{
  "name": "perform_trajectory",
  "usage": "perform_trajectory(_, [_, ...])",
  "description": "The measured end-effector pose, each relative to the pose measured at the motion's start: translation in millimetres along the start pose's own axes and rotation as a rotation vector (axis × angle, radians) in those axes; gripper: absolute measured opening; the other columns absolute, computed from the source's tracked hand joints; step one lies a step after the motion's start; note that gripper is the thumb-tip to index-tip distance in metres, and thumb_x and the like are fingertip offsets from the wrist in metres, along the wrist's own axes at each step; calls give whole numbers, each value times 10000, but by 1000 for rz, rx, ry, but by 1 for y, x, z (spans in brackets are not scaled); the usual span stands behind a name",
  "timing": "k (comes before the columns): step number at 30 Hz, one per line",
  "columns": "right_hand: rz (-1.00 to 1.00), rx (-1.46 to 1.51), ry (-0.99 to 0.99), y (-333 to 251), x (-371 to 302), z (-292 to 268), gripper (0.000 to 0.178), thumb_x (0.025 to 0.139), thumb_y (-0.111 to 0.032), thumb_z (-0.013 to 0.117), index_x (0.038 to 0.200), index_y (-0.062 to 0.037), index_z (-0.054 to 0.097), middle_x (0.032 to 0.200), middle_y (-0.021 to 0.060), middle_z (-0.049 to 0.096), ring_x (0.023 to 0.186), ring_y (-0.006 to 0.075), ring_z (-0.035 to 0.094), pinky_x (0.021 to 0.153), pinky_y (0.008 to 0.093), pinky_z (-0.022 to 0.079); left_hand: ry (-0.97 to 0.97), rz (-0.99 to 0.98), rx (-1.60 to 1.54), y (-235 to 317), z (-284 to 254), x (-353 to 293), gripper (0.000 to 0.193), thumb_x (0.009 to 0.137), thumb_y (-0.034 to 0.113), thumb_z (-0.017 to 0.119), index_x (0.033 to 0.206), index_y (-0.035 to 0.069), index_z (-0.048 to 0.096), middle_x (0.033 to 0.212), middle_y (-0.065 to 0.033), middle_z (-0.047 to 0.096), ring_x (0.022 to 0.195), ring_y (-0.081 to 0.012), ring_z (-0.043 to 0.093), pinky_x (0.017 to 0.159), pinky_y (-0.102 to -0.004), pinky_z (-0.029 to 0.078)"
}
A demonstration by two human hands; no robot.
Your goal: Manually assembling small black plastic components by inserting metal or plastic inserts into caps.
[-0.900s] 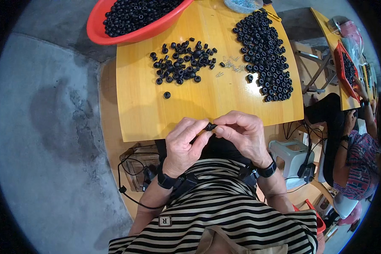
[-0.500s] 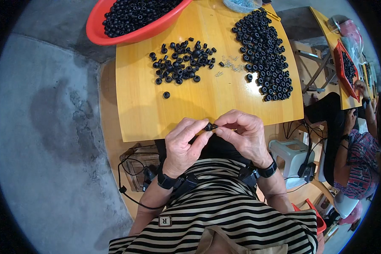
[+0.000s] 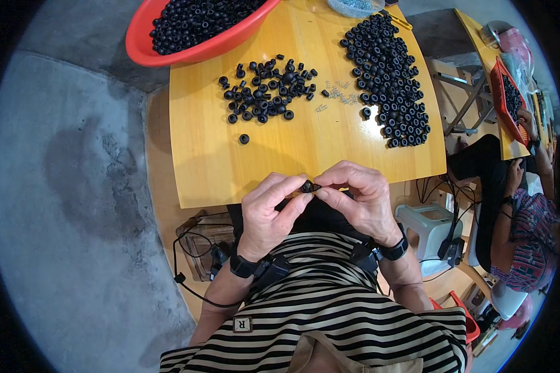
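Close over the table's near edge, my left hand (image 3: 272, 208) pinches a small round black plastic piece (image 3: 307, 186) between thumb and forefinger. My right hand (image 3: 358, 198) meets it from the other side, its thumb and forefinger closed on a smaller dark part (image 3: 316, 186) touching the round piece. Fingertips partly hide both. Beyond my hands, a loose pile of black round and cylindrical pieces (image 3: 267, 93) lies on the yellow wooden table (image 3: 230, 171). Small silvery springs (image 3: 341, 93) are scattered beside it, and one black round piece (image 3: 244, 139) sits apart, nearer me.
A red basin (image 3: 205, 55) full of black pieces overhangs the far left edge. Rows of black ring-ended pieces (image 3: 386, 81) cover the right side, near a clear bowl (image 3: 356, 7) and a yellow cutter (image 3: 401, 22). A white stool (image 3: 426, 217) and a seated co-worker (image 3: 526, 230) are right.
The small part in my right fingers and the round piece have shifted slightly and sit closer together. Both hands stay nearly in place. The co-worker's hand has moved a little at the red tray.
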State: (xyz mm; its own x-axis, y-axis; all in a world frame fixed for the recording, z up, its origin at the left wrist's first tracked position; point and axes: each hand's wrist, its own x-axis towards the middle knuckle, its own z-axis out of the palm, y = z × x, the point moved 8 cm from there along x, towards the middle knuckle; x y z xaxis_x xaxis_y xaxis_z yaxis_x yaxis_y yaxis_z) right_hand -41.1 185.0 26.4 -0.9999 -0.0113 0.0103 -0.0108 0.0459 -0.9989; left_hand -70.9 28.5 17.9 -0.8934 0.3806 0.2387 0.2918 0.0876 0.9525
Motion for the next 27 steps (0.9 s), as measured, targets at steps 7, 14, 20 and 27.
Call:
perform_trajectory(7, [-88,45,39,-3,-1,-7,169,815,49,743,978,33,700,909,118,683,836,173,642,732,275,517,-12,-74,-238,-7,2,-2,283,818,-44,744,1095,-15,691,894,-76,682,780,-127,644,694,-240,527])
perform_trajectory(14, [-118,-28,38,-10,-2,-6,172,797,55,753,960,26,706,905,127,691,819,183,656,719,281,522,-13,-59,-197,-5,2,0,276,810,-36,753,1079,-6,699,887,-77,686,751,-126,650,673,-237,530])
perform_trajectory(20, [-132,-87,39,-11,-1,-6,159,788,43,763,933,5,710,882,117,703,809,187,666,720,282,524,-61,-75,-115,0,4,1,312,777,-102,740,1079,-54,679,935,-118,675,817,-166,632,725,-269,512])
perform_trajectory(27, [-218,-168,-5,-15,1,-6,159,776,27,767,919,-10,707,861,100,701,790,206,675,705,302,533,-69,-55,-62,2,4,3,320,767,-89,757,1075,-39,687,919,-117,678,799,-172,632,718,-269,514])
